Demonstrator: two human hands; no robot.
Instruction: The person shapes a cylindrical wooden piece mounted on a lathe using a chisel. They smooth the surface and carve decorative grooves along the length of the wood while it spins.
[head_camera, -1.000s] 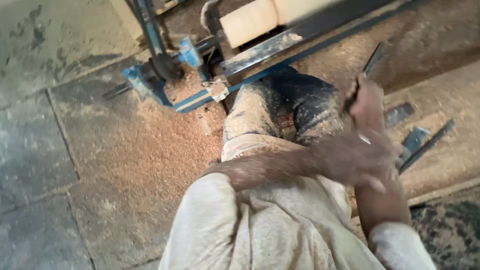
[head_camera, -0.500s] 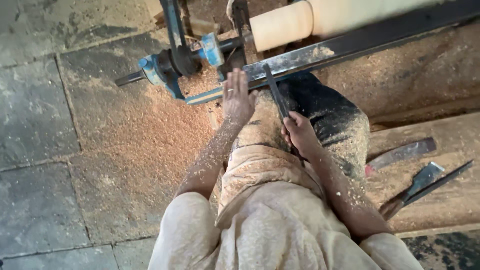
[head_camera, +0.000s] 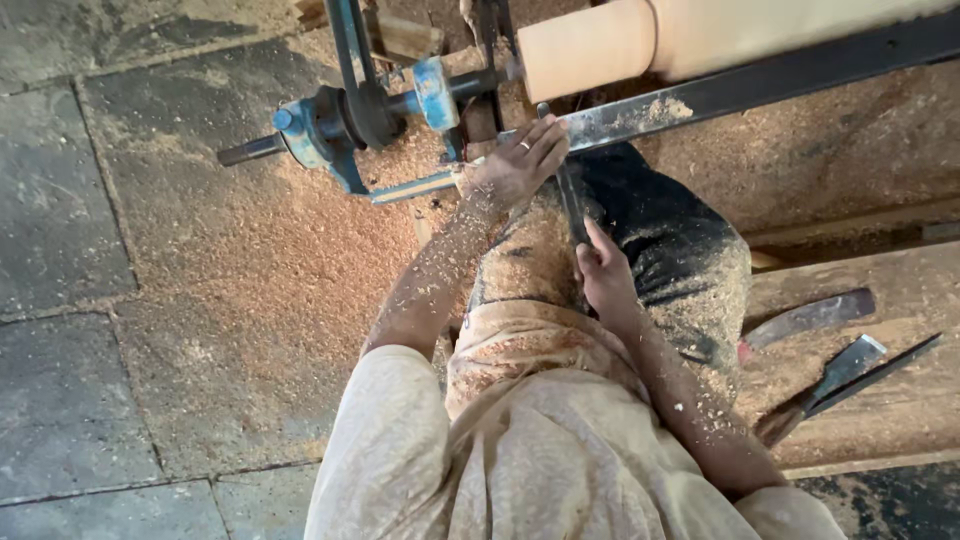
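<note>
A pale wooden cylinder is mounted on a lathe at the top of the view. Below it runs a dark metal tool rest bar. A long dark turning chisel lies across that bar with its tip at the cylinder's left end. My left hand, with a ring on one finger, presses the chisel's blade down on the bar. My right hand grips the chisel's handle near my lap. Both forearms are dusted with sawdust.
The blue lathe tailstock stands left of the cylinder. Sawdust covers the stone floor. Two spare chisels lie on a wooden plank at the right. My legs are folded under the bar.
My right hand came away from the chisels at the right and brought a chisel to the lathe. My left hand moved up onto the tool rest, and the view shifted closer.
</note>
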